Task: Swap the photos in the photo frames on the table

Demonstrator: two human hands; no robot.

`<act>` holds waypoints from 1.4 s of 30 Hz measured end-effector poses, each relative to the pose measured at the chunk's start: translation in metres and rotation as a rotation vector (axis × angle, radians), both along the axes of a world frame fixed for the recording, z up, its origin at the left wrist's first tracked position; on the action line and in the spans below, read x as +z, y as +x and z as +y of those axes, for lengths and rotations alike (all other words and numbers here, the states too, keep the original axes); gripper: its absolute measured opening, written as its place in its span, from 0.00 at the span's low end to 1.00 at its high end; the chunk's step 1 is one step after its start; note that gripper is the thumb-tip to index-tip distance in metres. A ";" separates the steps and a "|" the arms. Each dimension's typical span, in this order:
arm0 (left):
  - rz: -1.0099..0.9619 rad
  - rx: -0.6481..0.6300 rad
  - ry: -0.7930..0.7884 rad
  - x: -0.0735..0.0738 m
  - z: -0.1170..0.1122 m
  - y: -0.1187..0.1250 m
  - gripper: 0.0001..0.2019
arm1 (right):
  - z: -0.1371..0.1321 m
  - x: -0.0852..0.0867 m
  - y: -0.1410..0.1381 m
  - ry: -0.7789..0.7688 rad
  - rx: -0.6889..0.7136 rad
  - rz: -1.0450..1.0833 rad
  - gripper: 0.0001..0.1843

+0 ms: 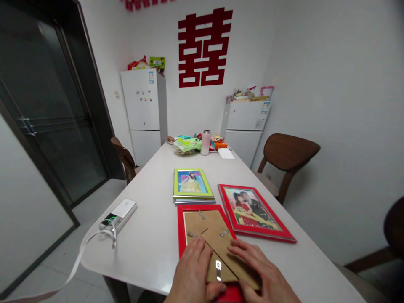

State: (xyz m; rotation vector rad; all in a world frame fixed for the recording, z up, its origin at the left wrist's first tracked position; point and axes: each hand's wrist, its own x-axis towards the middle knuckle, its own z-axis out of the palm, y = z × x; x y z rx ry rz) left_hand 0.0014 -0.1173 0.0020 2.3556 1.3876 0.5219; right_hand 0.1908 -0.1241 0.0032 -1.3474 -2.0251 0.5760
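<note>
Face down at the table's near edge lies a red photo frame (182, 229), with a brown backing board (217, 242) in it. Metal clips and a diagonal slit mark the board. My left hand (194, 269) rests on the board's left side, fingers close together and thumb at the near edge. On the right side, my right hand (260, 269) has its fingers over the board and its thumb by the near corner. Both hands grip the board at its near end; the fingertips beneath are partly hidden. A second red frame (252, 210) with a couple's photo lies face up to the right.
A green frame (193, 195) lies on another frame beyond my hands. A white device (118, 214) with a strap is at left. A pink bottle (205, 143) and green packages (187, 145) stand at the far end. Chairs (288, 153) flank the white table (151, 248).
</note>
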 end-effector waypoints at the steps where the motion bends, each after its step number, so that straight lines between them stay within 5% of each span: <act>1: 0.008 0.008 -0.028 0.002 0.001 0.002 0.33 | 0.001 -0.004 0.000 0.001 0.009 -0.018 0.27; 5: 0.056 0.056 -0.068 0.006 0.003 -0.001 0.29 | 0.006 -0.013 -0.005 0.023 0.071 -0.127 0.25; 13: 0.024 0.046 0.107 -0.006 0.004 -0.028 0.25 | 0.006 -0.017 -0.025 0.101 0.101 -0.270 0.24; 19: 0.037 -0.046 0.210 -0.019 0.000 -0.045 0.35 | 0.010 -0.012 -0.027 0.103 0.061 -0.295 0.20; 31: -0.051 0.059 0.089 -0.006 -0.013 -0.039 0.19 | 0.054 -0.004 -0.032 0.165 -0.093 -0.406 0.14; 42: -0.034 0.104 0.036 -0.002 -0.016 -0.036 0.17 | 0.053 -0.005 -0.026 0.174 -0.062 -0.386 0.12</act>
